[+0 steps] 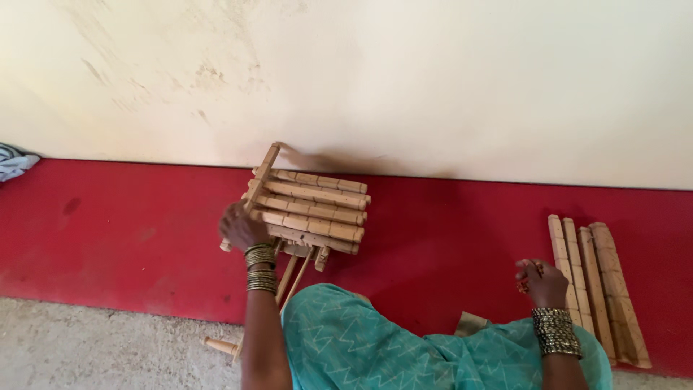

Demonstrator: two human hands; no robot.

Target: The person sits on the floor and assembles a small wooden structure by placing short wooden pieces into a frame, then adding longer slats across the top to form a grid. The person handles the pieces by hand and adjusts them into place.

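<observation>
Wooden frame [310,209] under left hand [242,227]; right hand [540,283] perhaps touching slats [595,282].

The wooden frame [310,209] is pale tan, its slats marked with darker cross lines. The loose slats [598,282] to its right share that tan. Below the frame, the garment [375,347] is teal with a lighter zigzag pattern. The bangles [260,269] and the cuff [556,332] are dark gold. The floor band [115,231] is red, the wall [433,79] cream with faint stains.
</observation>
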